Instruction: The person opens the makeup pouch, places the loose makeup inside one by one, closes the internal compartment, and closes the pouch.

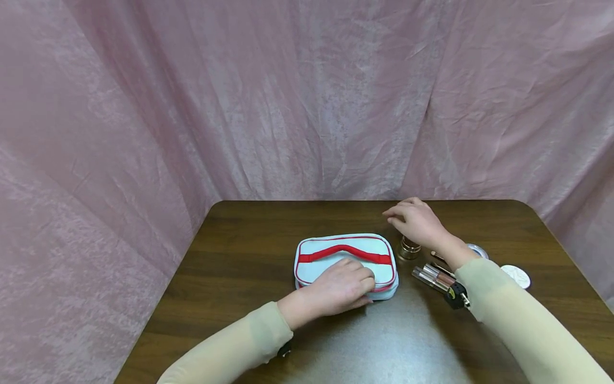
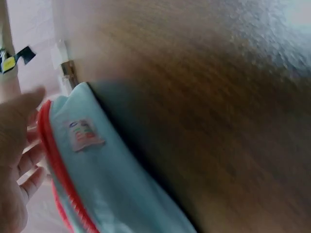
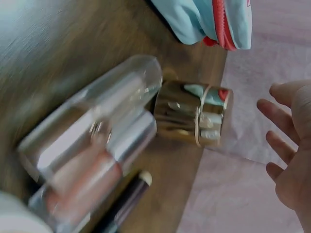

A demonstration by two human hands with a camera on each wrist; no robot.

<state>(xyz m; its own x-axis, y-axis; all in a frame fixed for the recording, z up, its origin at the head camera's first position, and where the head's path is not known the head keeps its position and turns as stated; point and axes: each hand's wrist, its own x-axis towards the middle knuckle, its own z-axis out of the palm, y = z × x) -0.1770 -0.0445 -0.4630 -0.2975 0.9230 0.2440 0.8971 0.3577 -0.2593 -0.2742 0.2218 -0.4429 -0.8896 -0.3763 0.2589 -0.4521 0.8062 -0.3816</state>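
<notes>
Hanging behind brown table (image 1: 240, 266): pink drapes (image 1: 312, 106). Left grip (image 1: 342, 288) at blue case (image 1: 345, 241), hold unclear; right grip (image 1: 421, 221) released.

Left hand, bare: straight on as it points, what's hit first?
Probably the light-blue rectangular case with red trim: the left hand points across its front right corner. Depth is unclear; it may already touch.

The head view is evenly bright, with pale glare across the bench (image 1: 398, 341) towards six o'clock. Left wrist: dim, blurred, glare at two o'clock. Right wrist: tubes (image 3: 90, 179) smeared at eight o'clock, jar (image 3: 182, 116) crisper.
</notes>
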